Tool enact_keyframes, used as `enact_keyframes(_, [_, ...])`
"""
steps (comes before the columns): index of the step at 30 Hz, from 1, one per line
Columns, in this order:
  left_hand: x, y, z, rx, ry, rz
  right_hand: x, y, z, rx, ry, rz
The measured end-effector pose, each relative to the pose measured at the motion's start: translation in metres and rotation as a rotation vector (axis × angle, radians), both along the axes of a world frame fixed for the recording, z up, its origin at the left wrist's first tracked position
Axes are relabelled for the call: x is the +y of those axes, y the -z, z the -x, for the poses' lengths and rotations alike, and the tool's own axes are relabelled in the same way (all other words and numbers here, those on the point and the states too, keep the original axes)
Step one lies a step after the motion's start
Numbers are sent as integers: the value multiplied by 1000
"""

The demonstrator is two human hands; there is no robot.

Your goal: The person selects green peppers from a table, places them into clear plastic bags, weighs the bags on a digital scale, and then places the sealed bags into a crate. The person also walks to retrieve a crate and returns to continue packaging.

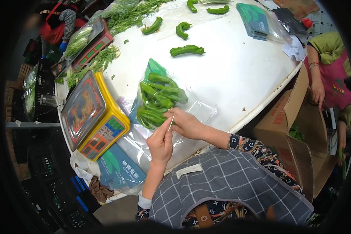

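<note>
A clear plastic bag of green peppers lies on the white table in front of me. My left hand pinches a thin white strip between thumb and finger, just below the peppers. My right hand is at the other side of the strip, its fingers curled against the bag's gathered lower part; what exactly they grip is partly hidden. Loose green peppers lie beyond the bag. To the left stands a yellow weighing scale with a stained metal pan.
Printed bags lie at the near left beside a brown cloth and a paper roll. More bags lie far right. A red scale and leafy greens stand far left. A cardboard box and a co-worker are at the right.
</note>
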State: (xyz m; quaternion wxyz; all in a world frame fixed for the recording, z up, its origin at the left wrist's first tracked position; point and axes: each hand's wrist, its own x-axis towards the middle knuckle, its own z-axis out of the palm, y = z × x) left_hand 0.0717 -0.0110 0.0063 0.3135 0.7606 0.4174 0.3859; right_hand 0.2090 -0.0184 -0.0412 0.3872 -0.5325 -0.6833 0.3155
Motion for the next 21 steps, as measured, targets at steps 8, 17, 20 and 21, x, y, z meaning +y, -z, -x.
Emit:
enact_keyframes(8, [-4, -10, -4, 31, 104, -7, 11, -16, 5, -78, -61, 141])
enact_keyframes(17, [-4, -15, 23, -76, -39, 39, 40, -94, -99, 133, -621, 652])
enact_keyframes(20, [-16, -22, 29, -57, 59, 75, 78, -81, -138, 273, -17, 413])
enact_keyframes(21, [-17, -22, 28, -35, 75, 83, 101, -59, -150, -18, 215, 172])
